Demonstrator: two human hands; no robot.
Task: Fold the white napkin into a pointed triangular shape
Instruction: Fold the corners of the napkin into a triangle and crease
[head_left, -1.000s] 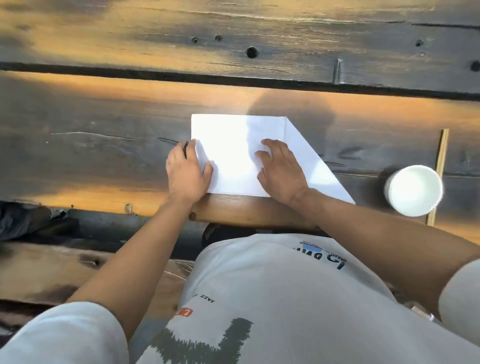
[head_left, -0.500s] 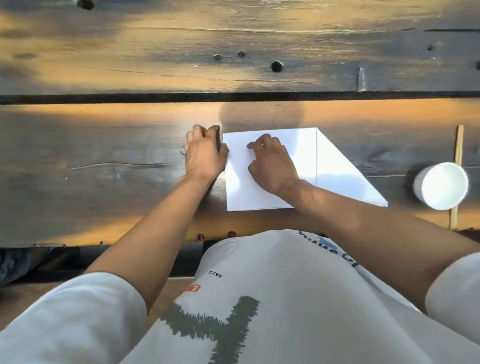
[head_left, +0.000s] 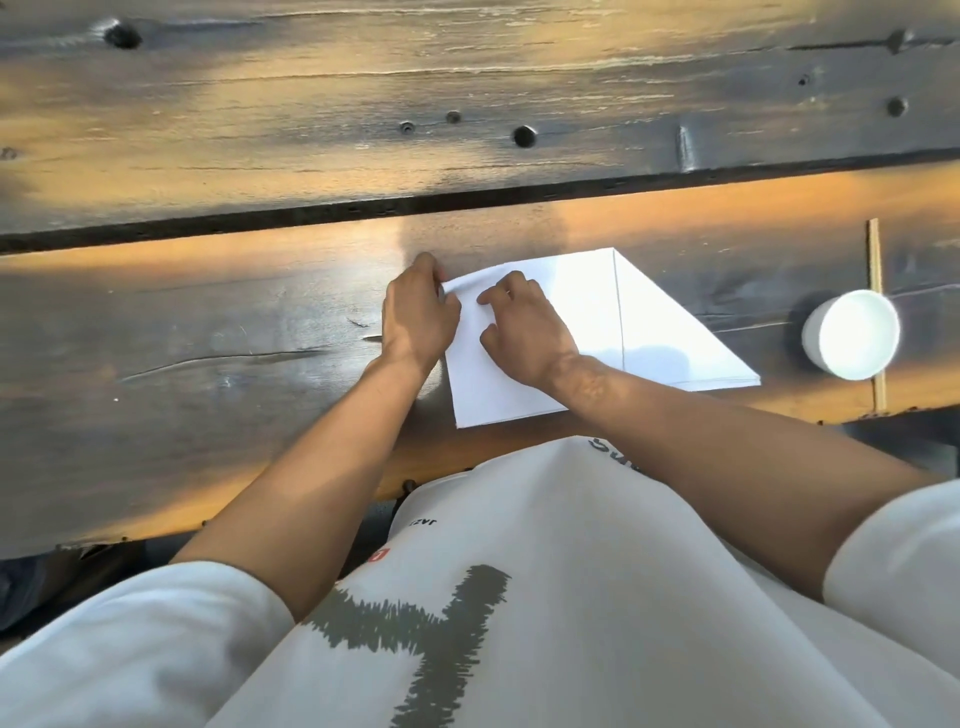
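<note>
The napkin (head_left: 587, 332) lies flat on the table (head_left: 208, 332), close to the near edge and a little right of the middle. Its right part slopes from a far corner down to a sharp point at the near right, and a straight crease runs near to far just left of that slope. The left part is still squared off.

The left hand (head_left: 418, 312) sits at the napkin's far left corner. Its fingers are curled and pressed together around that corner, which is raised a little off the wood; whether thumb and fingers truly pinch the sheet I cannot tell, since the hand's back hides the tips.

The right hand (head_left: 524, 332) rests on the napkin just beside the left hand, palm down, fingers bent and slightly apart, tips pressing the paper near the lifted corner.

A white cup (head_left: 852, 334) stands to the right, well apart from the napkin's point. A thin stick (head_left: 877, 312) lies near to far under the cup.
</note>
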